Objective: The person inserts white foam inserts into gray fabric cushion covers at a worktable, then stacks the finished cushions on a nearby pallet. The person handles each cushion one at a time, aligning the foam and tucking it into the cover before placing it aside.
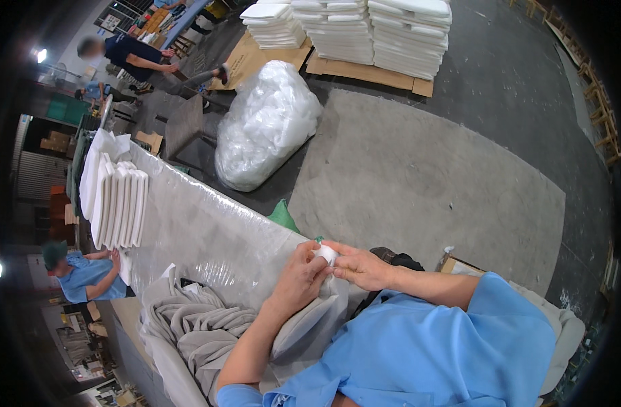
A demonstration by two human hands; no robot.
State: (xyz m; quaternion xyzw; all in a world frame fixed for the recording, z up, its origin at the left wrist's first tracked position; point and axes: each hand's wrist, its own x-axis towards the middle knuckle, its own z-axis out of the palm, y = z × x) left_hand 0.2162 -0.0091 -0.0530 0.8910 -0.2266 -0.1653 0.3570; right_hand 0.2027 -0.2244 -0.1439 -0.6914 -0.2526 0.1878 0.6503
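My left hand (301, 277) and my right hand (362, 267) meet near the table's edge, fingers closed from both sides on a small tuft of white padding (326, 254). This padding sits at the upper end of a grey fabric cushion cover (309, 327), which lies against my body below the hands. Exactly how the fingertips grip it is partly hidden. Just left of my left forearm, a heap of loose grey fabric (202, 319) lies in folds on the table.
The plastic-covered table (209, 227) bears a stack of white pads (120, 203) at its far left. Beyond it stand a large clear bag of white stuffing (266, 125) and a chair (185, 125). Tall white stacks (409, 37) rest on cardboard. Co-workers (93, 275) are at left.
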